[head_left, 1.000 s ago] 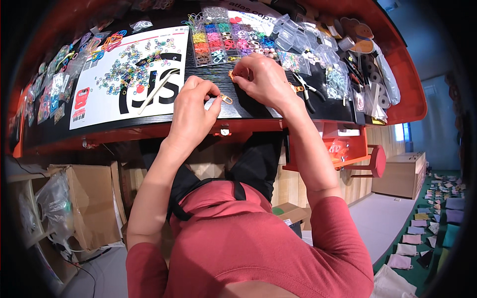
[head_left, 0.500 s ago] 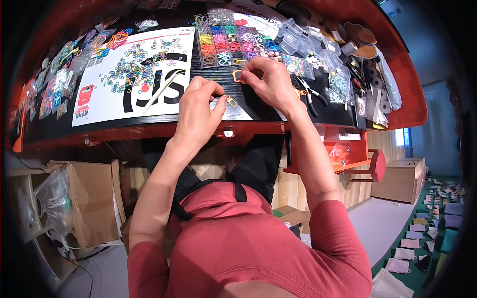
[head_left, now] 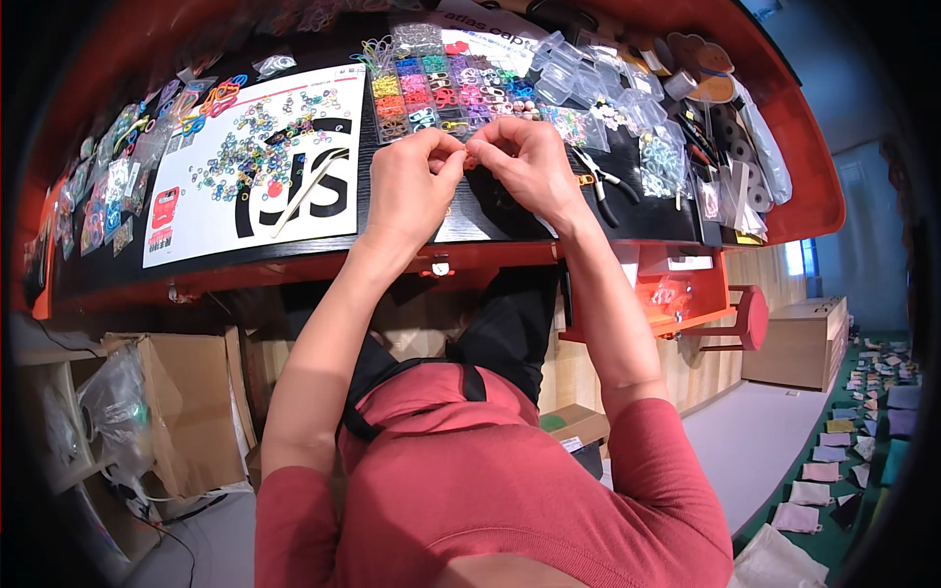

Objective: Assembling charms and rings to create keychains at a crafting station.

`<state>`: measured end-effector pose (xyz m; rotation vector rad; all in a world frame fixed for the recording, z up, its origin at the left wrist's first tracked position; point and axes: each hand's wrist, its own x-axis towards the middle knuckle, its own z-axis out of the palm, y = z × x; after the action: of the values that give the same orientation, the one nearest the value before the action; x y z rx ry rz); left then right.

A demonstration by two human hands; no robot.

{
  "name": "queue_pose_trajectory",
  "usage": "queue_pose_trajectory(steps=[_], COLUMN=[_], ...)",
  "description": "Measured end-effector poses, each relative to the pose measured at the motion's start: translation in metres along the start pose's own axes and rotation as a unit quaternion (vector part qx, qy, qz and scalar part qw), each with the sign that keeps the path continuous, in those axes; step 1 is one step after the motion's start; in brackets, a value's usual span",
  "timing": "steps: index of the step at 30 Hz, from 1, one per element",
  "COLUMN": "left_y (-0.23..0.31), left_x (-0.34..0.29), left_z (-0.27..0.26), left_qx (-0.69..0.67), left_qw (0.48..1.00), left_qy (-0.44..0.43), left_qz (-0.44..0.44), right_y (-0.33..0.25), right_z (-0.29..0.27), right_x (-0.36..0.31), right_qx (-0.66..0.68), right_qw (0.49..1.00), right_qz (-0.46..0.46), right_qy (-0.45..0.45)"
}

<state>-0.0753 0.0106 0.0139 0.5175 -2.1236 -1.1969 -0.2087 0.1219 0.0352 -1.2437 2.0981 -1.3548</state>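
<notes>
My left hand and my right hand meet over the black tabletop, thumbs and index fingers pinched. A small orange outline-shaped piece shows between the fingertips, held by the right hand; most of it is covered. What the left fingers pinch is too small and hidden to make out. Just beyond the hands lies a clear compartment box of colourful small clasps and rings. Pliers with black handles lie to the right of my right hand, beside a small orange-gold clasp.
On the left, a white sheet carries scattered coloured rings and pale tweezers. Bags of small parts line the far left. Clear boxes and a bag of pale pieces stand right. An open red drawer juts below the table.
My left hand has moved right and slightly up, bringing its fingertips against those of my right hand. The orange piece is now mostly covered by fingers. The view has shifted slightly.
</notes>
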Motion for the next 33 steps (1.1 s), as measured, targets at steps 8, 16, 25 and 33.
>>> queue_pose_trajectory(steps=[8,16,25,33], left_y=[-0.002,-0.008,-0.012,-0.007], left_x=[0.002,0.005,0.012,0.014], left_z=[0.008,-0.005,-0.008,-0.006], left_qx=[0.050,0.188,0.226,0.146], left_qw=[0.999,0.982,0.967,0.988], left_qy=[0.006,0.002,-0.073,-0.054], left_qz=[-0.015,0.036,0.094,0.021], right_y=[0.017,0.007,0.005,0.008], right_z=[0.004,0.000,-0.005,-0.010], right_x=[-0.001,-0.011,-0.011,-0.013], right_qx=[-0.033,-0.210,-0.224,-0.217], right_qw=[0.998,0.969,0.967,0.970], right_qz=[-0.036,-0.099,-0.092,-0.063], right_qy=[0.038,0.090,0.082,0.087])
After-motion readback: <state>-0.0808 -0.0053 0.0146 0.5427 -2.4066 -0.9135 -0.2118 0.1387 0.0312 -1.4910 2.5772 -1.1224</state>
